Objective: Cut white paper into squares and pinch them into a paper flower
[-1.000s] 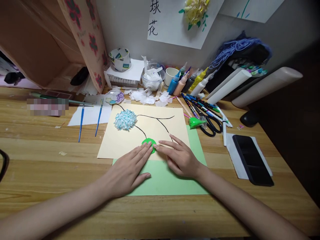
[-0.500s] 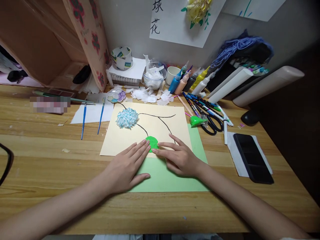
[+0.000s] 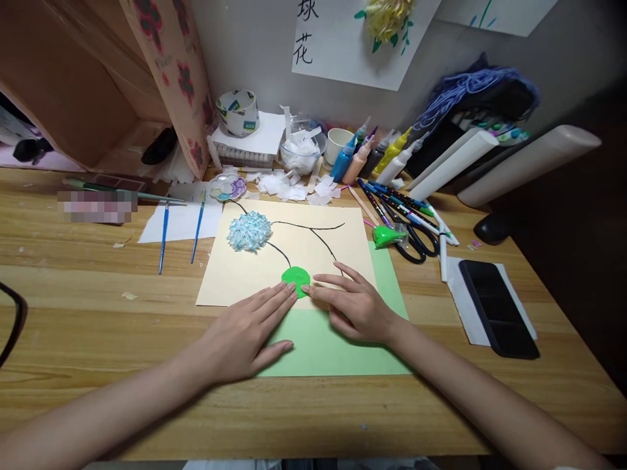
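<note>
A flat, round disc of bright green clay (image 3: 295, 279) lies on the lower edge of a cream sheet of paper (image 3: 220, 277). My left hand (image 3: 247, 333) is open and flat, its fingertips resting on the disc's lower left part. At the disc's right rim, my right hand (image 3: 360, 303) touches with the index fingertip, the other fingers apart or curled. Thin black branch lines and a fluffy blue-and-white paper flower (image 3: 249, 231) are on the cream sheet. Under it is a light green sheet (image 3: 333, 349).
Behind the papers are white paper scraps (image 3: 281, 187), a clear bowl (image 3: 301, 153) and paint bottles (image 3: 345, 160). Toward the right lie a bag of green clay (image 3: 386, 235), scissors (image 3: 416, 248), pens and a phone (image 3: 498, 308). Two blue brushes (image 3: 164, 238) rest at left.
My left fingers have slid down off the disc's middle toward its lower edge, so more green shows. The right index finger has shifted slightly along the rim. The view has tilted a little.
</note>
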The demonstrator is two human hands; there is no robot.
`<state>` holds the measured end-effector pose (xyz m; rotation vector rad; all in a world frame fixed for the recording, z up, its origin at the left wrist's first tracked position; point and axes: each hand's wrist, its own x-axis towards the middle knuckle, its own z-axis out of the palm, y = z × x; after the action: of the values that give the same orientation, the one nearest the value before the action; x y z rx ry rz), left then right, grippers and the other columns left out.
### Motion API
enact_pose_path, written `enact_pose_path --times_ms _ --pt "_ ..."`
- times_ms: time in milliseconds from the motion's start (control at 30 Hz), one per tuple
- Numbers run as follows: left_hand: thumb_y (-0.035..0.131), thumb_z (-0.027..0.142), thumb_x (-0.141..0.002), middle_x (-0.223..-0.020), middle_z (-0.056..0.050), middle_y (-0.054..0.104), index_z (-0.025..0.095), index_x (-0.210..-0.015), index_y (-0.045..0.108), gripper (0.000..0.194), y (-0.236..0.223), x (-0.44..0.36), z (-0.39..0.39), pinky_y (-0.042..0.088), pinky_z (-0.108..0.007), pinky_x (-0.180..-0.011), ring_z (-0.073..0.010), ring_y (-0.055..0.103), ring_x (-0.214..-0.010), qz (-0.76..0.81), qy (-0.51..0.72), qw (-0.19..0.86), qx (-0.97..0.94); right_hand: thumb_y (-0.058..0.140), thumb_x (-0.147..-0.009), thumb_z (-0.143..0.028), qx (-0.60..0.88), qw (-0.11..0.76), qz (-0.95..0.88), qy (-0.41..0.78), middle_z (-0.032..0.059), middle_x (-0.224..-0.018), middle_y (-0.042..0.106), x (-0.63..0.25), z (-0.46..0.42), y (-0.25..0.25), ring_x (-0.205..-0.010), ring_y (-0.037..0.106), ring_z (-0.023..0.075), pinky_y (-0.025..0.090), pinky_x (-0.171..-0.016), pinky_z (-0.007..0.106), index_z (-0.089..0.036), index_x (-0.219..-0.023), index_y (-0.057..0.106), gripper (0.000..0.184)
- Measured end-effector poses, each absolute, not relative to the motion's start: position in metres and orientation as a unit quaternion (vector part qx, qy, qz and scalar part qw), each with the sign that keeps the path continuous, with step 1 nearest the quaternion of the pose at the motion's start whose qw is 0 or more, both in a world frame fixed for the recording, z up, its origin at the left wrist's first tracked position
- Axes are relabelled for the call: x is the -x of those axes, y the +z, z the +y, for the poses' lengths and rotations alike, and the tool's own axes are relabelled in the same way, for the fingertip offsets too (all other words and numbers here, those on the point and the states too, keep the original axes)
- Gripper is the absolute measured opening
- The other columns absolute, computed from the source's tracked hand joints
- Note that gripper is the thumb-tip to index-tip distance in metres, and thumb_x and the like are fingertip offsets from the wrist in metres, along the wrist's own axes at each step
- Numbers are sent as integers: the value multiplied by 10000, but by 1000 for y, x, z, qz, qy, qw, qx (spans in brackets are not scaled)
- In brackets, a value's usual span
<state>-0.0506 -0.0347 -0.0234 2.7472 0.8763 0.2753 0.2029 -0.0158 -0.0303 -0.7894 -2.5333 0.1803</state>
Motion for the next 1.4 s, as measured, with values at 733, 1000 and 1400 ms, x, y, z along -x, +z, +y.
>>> enact_pose_path --times_ms 733,1000,1400 --pt "357 290 -930 -1334 -36 529 223 -1444 219 536 -19 53 -22 481 -273 -902 -170 569 -1127 413 124 142 -891 471 -847 -231 300 160 -930 142 80 -1312 543 -198 -14 -27 -1322 352 211 124 -1141 533 -189 -1338 386 500" --pt "354 283 -929 -1282 -23 573 244 -1452 170 556 -19 54 -21 502 -273 -823 -169 611 -1049 412 136 145 -889 470 -861 -270 296 164 -929 148 82 -1336 523 -195 -16 -26 -1332 338 216 122 -1134 545 -195 -1372 339 532" --pt "357 301 -916 -1326 -50 534 229 -1424 249 524 -18 55 -21 504 -305 -845 -187 611 -1054 421 152 166 -878 479 -813 -211 306 146 -930 145 112 -1335 501 -190 -17 -26 -1336 318 230 135 -1130 558 -169 -1363 339 569"
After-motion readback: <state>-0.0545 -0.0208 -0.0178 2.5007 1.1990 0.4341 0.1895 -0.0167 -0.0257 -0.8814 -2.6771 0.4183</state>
